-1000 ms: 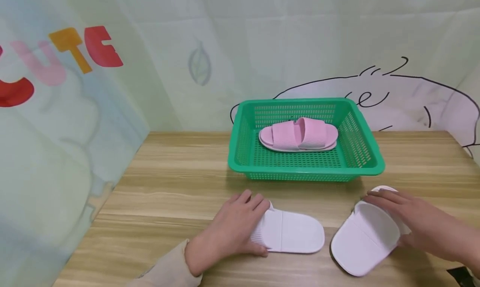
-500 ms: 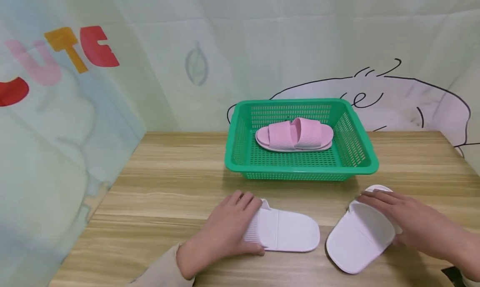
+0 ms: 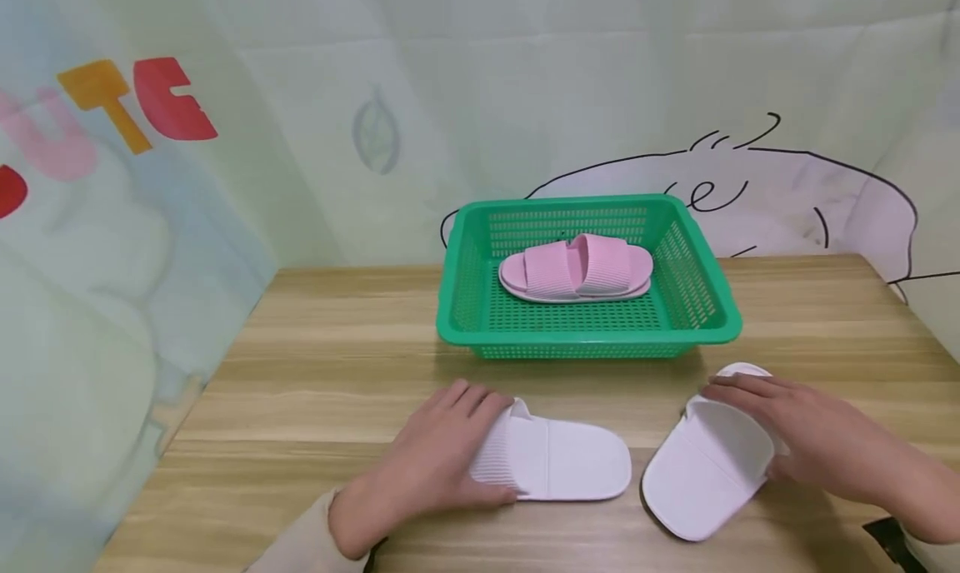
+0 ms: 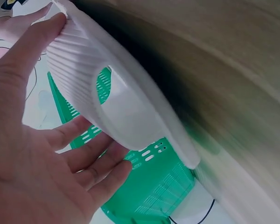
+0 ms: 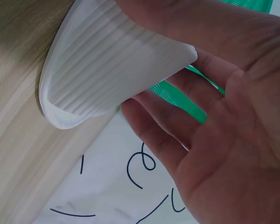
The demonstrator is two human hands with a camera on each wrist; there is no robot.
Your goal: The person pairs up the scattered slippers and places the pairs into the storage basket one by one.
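Note:
Two white slippers lie on the wooden table in the head view. My left hand (image 3: pixel 431 452) grips the ribbed strap of the left white slipper (image 3: pixel 585 460), thumb on the near side and fingers over the far side; its heel end points right. The right white slipper (image 3: pixel 697 477) lies at a slant, heel end toward me, and my right hand (image 3: pixel 810 435) holds it across the strap. In the left wrist view the thumb lies along the ribbed strap (image 4: pixel 77 63). The right wrist view shows the other strap (image 5: pixel 112 60) between thumb and fingers.
Behind the white slippers stands a green plastic basket (image 3: pixel 588 337) with pink slippers (image 3: pixel 606 265) inside, set sideways. The wooden table (image 3: pixel 330 373) ends at a printed cloth backdrop (image 3: pixel 480 115) at the back and left.
The head view has turned slightly right, so everything sits further left in it. Both hands keep their hold on the white slippers, which stay in place on the table.

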